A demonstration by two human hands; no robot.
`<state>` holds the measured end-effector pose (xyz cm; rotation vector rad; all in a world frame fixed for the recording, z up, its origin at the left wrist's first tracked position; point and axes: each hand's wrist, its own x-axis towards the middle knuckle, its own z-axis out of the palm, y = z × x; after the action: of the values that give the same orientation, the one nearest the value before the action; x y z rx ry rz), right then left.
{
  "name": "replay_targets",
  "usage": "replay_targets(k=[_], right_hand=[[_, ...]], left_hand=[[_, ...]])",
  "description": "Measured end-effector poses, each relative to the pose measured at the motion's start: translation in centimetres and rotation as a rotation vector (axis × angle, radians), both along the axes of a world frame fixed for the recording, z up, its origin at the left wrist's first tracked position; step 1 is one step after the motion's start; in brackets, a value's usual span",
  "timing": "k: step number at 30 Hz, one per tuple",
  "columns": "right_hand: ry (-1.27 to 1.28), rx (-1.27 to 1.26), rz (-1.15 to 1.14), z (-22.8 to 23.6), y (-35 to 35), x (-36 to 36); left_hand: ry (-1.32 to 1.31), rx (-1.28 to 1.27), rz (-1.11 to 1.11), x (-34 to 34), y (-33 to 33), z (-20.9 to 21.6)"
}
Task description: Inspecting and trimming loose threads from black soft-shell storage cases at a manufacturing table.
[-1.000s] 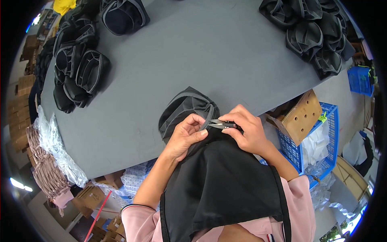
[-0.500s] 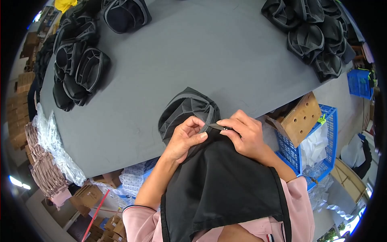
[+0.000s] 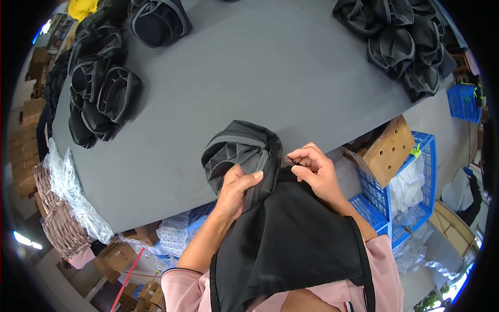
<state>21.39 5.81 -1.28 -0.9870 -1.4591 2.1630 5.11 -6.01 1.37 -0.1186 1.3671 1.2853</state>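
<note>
A black fabric pouch [image 3: 240,133] with grey edging and inner dividers rests at the near edge of the table, its mouth turned up toward me. My left hand [image 3: 233,196] grips the near side of its rim, thumb outside and fingers tucked into the opening, where they are partly hidden. Just right of the pouch and apart from it, my right hand [image 3: 318,176] is closed around small dark thread snips [image 3: 293,161]. Only the tip end of the snips shows between the fingers.
The grey table [image 3: 260,67] bears similar pouches [image 3: 118,93] at the left and a pile of them [image 3: 392,49] at the far right. Beside the table's right edge stand a blue plastic crate [image 3: 429,177] and a wooden board with holes [image 3: 391,151]. Clear plastic wrap [image 3: 78,192] hangs at the left.
My right hand has drawn the snips away from the pouch rim to the right. The left fingers have slid inside the opening, and the pouch has turned and shifted slightly toward me.
</note>
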Motion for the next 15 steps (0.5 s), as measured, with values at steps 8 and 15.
replay_targets(k=[8, 15], right_hand=[[-0.038, 0.311, 0.054, 1.1, 0.2, -0.9], [-0.169, 0.790, 0.066, 2.0, 0.6, -1.0]], left_hand=[[0.030, -0.016, -0.006, 0.4, 0.2, 0.0], [0.007, 0.026, -0.023, 0.6, 0.3, -0.1]])
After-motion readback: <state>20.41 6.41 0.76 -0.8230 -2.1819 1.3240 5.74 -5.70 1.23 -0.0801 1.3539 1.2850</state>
